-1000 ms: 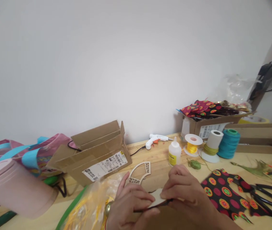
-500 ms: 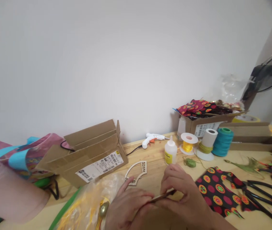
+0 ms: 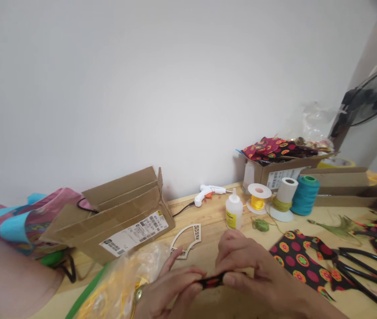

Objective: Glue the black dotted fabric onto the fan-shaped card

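Both hands meet low in the middle of the head view, over the table. Between them runs a narrow strip of black patterned fabric [image 3: 211,281] with red spots; most of it is hidden by fingers. My left hand [image 3: 171,288] pinches its left end, the index finger stretched away. Thumb and fingers of my right hand [image 3: 251,270] press on the right end. Just beyond lies a fan-shaped wooden frame [image 3: 195,235] with cut-out lattice ends. A glue bottle [image 3: 234,212] with a yellow label stands behind my right hand.
On the left are an open cardboard box [image 3: 125,221], a pink container [image 3: 15,274] and a plastic bag of yellow cord [image 3: 111,292]. Behind stand a glue gun [image 3: 205,194], a yellow spool [image 3: 258,201] and teal thread [image 3: 304,195]. Scissors [image 3: 368,266] and patterned cloth [image 3: 298,257] lie right.
The piece between my hands has turned, so its black-and-red patterned face now shows instead of a thin brownish edge. Both hands have shifted slightly left in view.
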`<action>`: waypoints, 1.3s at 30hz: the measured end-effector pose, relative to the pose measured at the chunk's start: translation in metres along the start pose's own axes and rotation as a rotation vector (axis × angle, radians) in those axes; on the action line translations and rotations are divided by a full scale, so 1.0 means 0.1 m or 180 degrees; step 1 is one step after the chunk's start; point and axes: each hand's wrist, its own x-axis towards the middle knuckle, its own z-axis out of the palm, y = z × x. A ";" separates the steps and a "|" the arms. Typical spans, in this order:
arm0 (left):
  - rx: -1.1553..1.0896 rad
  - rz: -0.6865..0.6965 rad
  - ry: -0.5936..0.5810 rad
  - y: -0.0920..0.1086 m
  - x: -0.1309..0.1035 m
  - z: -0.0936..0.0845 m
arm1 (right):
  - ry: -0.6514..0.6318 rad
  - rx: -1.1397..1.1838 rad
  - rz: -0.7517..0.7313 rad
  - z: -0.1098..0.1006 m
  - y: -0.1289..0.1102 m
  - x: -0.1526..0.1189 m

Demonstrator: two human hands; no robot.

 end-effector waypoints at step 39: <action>-0.0263 0.0395 -0.0565 -0.10 0.03 -0.08 | 0.0014 -0.0080 -0.0227 -0.01 -0.07 -0.02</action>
